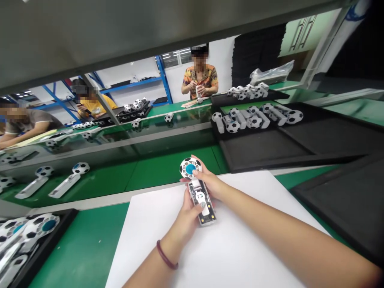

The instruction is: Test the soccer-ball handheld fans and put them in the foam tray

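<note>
Both my hands hold a small handheld fan (pixel 198 189) above a white sheet (pixel 216 240). Its round head has a black-and-white football pattern with a blue centre, and its handle lies open, showing the inner parts. My left hand (pixel 187 216), with a dark red band at the wrist, grips the handle from the left and below. My right hand (pixel 210 182) wraps the upper handle from the right, its thumb pressing near the head.
A black tray (pixel 270 148) beyond the sheet carries football-patterned fans along its far edge. A second black tray (pixel 57 230) at the left edge holds more fan parts. Fans lie on the green conveyor (pixel 135 172). Three people work across the line.
</note>
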`<action>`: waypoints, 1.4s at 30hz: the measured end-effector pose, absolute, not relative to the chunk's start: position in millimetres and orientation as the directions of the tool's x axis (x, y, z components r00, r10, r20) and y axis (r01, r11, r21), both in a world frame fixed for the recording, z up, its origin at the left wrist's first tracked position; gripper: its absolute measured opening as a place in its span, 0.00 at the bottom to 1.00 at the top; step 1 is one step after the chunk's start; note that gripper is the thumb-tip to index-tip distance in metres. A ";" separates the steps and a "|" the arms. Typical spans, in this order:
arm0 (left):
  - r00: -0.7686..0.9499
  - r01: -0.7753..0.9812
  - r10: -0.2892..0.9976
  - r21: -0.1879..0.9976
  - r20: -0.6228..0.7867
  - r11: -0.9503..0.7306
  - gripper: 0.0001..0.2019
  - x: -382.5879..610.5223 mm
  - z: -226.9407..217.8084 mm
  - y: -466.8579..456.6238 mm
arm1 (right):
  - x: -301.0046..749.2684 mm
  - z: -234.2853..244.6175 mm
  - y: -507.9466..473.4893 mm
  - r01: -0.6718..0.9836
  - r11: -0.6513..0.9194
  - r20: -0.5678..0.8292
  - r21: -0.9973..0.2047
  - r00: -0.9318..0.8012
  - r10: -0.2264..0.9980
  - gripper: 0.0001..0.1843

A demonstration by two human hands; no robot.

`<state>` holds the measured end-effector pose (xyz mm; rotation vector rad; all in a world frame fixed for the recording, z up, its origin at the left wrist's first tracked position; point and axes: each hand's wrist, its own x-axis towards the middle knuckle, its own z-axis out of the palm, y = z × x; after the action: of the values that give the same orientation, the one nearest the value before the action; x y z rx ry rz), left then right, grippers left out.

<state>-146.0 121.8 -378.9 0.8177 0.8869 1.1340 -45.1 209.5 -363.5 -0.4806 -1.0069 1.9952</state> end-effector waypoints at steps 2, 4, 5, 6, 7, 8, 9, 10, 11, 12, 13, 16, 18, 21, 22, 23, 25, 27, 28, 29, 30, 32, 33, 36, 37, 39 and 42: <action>0.181 -0.404 0.968 0.884 -0.177 0.237 0.33 -146.4 -377.6 122.1 | -44.1 -367.3 210.4 -0.481 -0.366 0.026 -0.797 -0.633 0.774 0.36; 0.186 -0.408 0.966 0.880 -0.180 0.243 0.32 -146.7 -378.1 122.7 | -43.3 -370.5 211.1 -0.473 -0.386 0.027 -0.792 -0.660 0.751 0.31; 0.190 -0.407 0.965 0.880 -0.183 0.247 0.32 -147.0 -379.0 123.1 | -43.0 -371.7 211.3 -0.476 -0.396 0.027 -0.785 -0.665 0.746 0.30; 0.194 -0.402 0.963 0.880 -0.187 0.252 0.32 -147.2 -380.2 123.5 | -42.8 -372.5 211.4 -0.477 -0.406 0.024 -0.780 -0.670 0.742 0.30; 0.199 -0.396 0.961 0.882 -0.191 0.257 0.32 -147.5 -381.4 123.8 | -42.6 -373.1 211.4 -0.474 -0.415 0.017 -0.777 -0.674 0.738 0.29; 0.200 -0.391 0.961 0.884 -0.192 0.258 0.32 -147.7 -382.7 124.3 | -42.5 -373.4 211.3 -0.470 -0.423 0.010 -0.775 -0.678 0.735 0.30; 0.200 -0.386 0.961 0.886 -0.193 0.258 0.32 -147.9 -383.9 124.7 | -42.5 -373.6 211.2 -0.465 -0.428 0.002 -0.775 -0.679 0.734 0.30; 0.199 -0.380 0.960 0.888 -0.196 0.260 0.32 -148.1 -384.8 125.1 | -42.5 -373.8 211.1 -0.463 -0.432 -0.004 -0.773 -0.678 0.735 0.30; 0.195 -0.374 0.960 0.890 -0.200 0.261 0.31 -148.2 -385.5 125.5 | -42.5 -374.0 211.0 -0.462 -0.435 -0.009 -0.773 -0.677 0.736 0.30; 0.192 -0.368 0.960 0.892 -0.205 0.264 0.31 -148.1 -385.9 125.7 | -42.6 -374.2 211.0 -0.464 -0.435 -0.010 -0.772 -0.675 0.738 0.30; 0.188 -0.364 0.960 0.893 -0.209 0.266 0.31 -148.0 -386.1 125.9 | -42.8 -374.5 211.0 -0.465 -0.433 -0.008 -0.772 -0.675 0.738 0.30; 0.174 -0.370 0.964 0.894 -0.201 0.253 0.32 -147.1 -386.1 125.9 | -43.1 -375.4 211.2 -0.467 -0.418 0.005 -0.779 -0.672 0.741 0.29; 0.171 -0.373 0.965 0.894 -0.198 0.249 0.33 -146.6 -386.3 125.6 | -43.2 -375.8 211.4 -0.471 -0.410 0.014 -0.781 -0.670 0.742 0.29; 0.163 -0.365 0.964 0.895 -0.212 0.258 0.33 -146.5 -387.1 125.4 | -43.3 -376.0 211.4 -0.471 -0.413 0.013 -0.780 -0.672 0.741 0.30; 0.158 -0.363 0.964 0.895 -0.215 0.259 0.33 -146.7 -387.3 125.3 | -43.3 -375.9 211.3 -0.468 -0.415 0.010 -0.780 -0.673 0.740 0.30; 0.152 -0.362 0.965 0.896 -0.214 0.256 0.34 -146.9 -387.4 125.2 | -43.3 -375.8 211.2 -0.466 -0.417 0.006 -0.781 -0.672 0.740 0.30; 0.154 -0.359 0.965 0.898 -0.212 0.254 0.35 -147.3 -386.8 124.8 | -43.3 -375.4 210.8 -0.464 -0.418 -0.001 -0.781 -0.669 0.743 0.31; 0.159 -0.360 0.964 0.897 -0.213 0.258 0.34 -147.2 -385.4 124.2 | -43.3 -375.1 210.4 -0.465 -0.421 -0.005 -0.779 -0.667 0.745 0.30; 0.162 -0.362 0.963 0.895 -0.215 0.261 0.33 -147.0 -384.6 123.9 | -43.4 -375.1 210.2 -0.466 -0.423 -0.005 -0.778 -0.667 0.745 0.30; 0.161 -0.364 0.963 0.895 -0.214 0.260 0.32 -146.6 -384.0 123.7 | -43.5 -375.2 210.1 -0.466 -0.425 -0.006 -0.776 -0.669 0.743 0.30; 0.156 -0.365 0.964 0.895 -0.213 0.257 0.32 -146.1 -383.7 123.5 | -43.6 -375.4 210.1 -0.468 -0.428 -0.005 -0.773 -0.670 0.742 0.30; 0.146 -0.363 0.968 0.899 -0.205 0.245 0.33 -145.2 -384.4 123.8 | -44.0 -376.0 210.2 -0.472 -0.432 -0.004 -0.768 -0.671 0.741 0.31; 0.143 -0.359 0.969 0.902 -0.201 0.240 0.34 -144.9 -385.5 124.1 | -44.3 -376.3 210.4 -0.473 -0.433 -0.004 -0.767 -0.672 0.741 0.31; 0.122 -0.342 0.971 0.909 -0.208 0.238 0.40 -145.4 -389.6 125.6 | -44.9 -377.0 210.7 -0.473 -0.431 -0.004 -0.768 -0.670 0.742 0.31; 0.123 -0.339 0.970 0.910 -0.208 0.239 0.41 -145.8 -390.7 126.0 | -45.0 -377.0 210.8 -0.473 -0.430 -0.003 -0.769 -0.670 0.742 0.31; 0.138 -0.334 0.969 0.911 -0.206 0.242 0.42 -146.9 -391.6 126.2 | -45.1 -377.0 210.8 -0.473 -0.426 -0.002 -0.771 -0.667 0.745 0.31; 0.157 -0.326 0.966 0.912 -0.207 0.248 0.40 -147.5 -389.4 124.9 | -44.8 -377.0 210.6 -0.470 -0.418 -0.004 -0.778 -0.662 0.750 0.30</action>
<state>-147.5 124.9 -389.4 0.8415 0.9706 1.1010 -44.8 210.6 -377.0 -0.4584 -1.0056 2.1108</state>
